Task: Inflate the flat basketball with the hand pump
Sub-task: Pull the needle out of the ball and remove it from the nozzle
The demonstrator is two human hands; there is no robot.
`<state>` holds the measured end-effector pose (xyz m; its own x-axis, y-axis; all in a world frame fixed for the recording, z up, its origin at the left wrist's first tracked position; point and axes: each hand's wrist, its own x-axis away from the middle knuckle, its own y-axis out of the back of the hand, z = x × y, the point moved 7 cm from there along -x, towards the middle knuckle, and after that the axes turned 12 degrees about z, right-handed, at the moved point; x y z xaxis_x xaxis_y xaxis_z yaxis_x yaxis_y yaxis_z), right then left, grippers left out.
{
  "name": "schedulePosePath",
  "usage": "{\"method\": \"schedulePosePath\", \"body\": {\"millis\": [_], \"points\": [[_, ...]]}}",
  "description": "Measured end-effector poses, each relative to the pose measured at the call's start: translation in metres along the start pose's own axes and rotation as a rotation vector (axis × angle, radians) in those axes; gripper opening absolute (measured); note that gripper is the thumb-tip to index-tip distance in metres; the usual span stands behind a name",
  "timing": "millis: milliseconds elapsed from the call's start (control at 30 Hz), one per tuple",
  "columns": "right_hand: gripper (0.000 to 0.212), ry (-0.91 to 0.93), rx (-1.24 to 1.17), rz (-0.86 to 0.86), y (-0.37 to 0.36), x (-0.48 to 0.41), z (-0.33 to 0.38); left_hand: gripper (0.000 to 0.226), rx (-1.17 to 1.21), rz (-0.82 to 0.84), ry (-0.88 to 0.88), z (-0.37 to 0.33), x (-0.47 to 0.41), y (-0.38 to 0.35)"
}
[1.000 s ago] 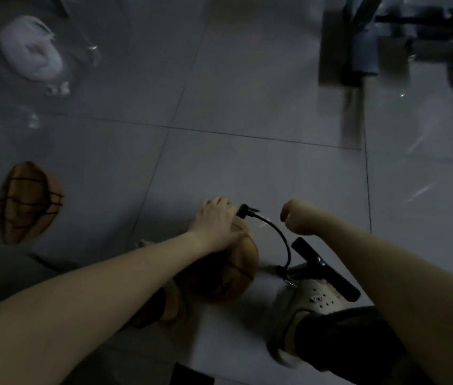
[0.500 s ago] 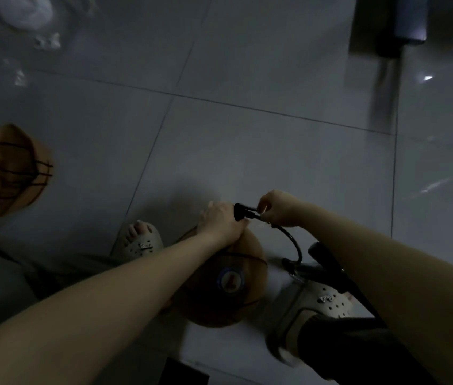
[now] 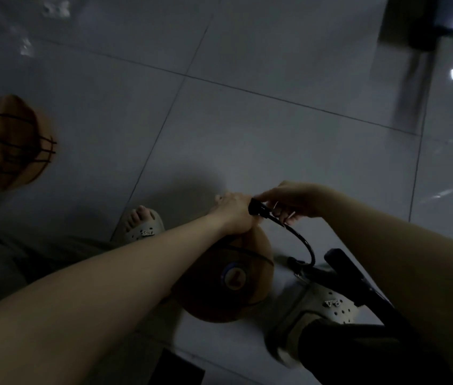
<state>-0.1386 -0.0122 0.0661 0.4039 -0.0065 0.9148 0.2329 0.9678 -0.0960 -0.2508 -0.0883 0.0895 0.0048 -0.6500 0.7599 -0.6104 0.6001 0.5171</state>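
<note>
**Clerk:** Item one, the task's thing?

**Checker:** Basketball [image 3: 228, 282], orange with black seams and a round blue-rimmed mark. It is soft and dented, and sits on the floor [image 3: 247, 129] between the two feet.

**Clerk:** Hands?

**Checker:** Left hand [image 3: 233, 215]: lies over the top of the basketball, fingers bent down over its far side, gripping it. Right hand [image 3: 292, 202]: pinches the black nozzle [image 3: 257, 209] at the top of the ball, forefinger stretched along it, the other fingers spread loose. The two hands touch at the nozzle.

**Clerk:** Attached parts?

**Checker:** Hose [image 3: 304, 243], black, curving from the nozzle down to the pump [image 3: 358, 287]. The pump is black too, just right of the ball and partly under the right forearm.

**Clerk:** Footwear?

**Checker:** Right clog [image 3: 322, 304], pale with holes, against the foot of the pump; I cannot tell whether it stands on it. Left clog [image 3: 139, 226], same kind, toes showing, just left of the ball.

**Clerk:** Other stock?

**Checker:** Second basketball [image 3: 17, 143], also collapsed, well apart at the far left on the grey tiles. Dark furniture leg [image 3: 428, 29], top right, blurred.
</note>
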Motion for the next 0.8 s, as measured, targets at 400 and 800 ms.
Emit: {"method": "schedulePosePath", "body": {"millis": [400,800], "points": [[0.057,0.022,-0.154,0.146,-0.015,-0.014,-0.004,0.050,-0.003,-0.052,0.055,0.006,-0.003,0.001],[0.056,-0.011,-0.154,0.097,-0.011,-0.015,-0.005,0.049,0.049,-0.058,0.059,0.008,-0.004,-0.001]]}}
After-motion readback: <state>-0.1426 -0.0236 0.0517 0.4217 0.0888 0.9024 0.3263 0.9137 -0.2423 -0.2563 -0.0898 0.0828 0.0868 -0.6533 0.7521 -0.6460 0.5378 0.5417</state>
